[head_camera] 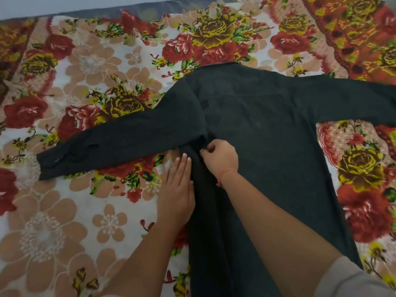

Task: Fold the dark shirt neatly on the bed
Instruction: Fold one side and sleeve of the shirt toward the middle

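The dark shirt (267,129) lies spread on the bed with its collar toward the far side. Its left sleeve (111,144) stretches out to the left and its right sleeve (347,99) runs off the right edge of the view. My left hand (176,189) rests flat, fingers straight, on the bed along the shirt's left side edge. My right hand (218,157) is closed, pinching the dark fabric just under the left armpit, where the cloth bunches into a ridge. A red thread circles my right wrist.
A floral bedsheet (64,211) in red, beige and yellow covers the bed under the shirt. A grey strip of the mattress edge (150,7) runs along the far side, with a pale wall behind it.
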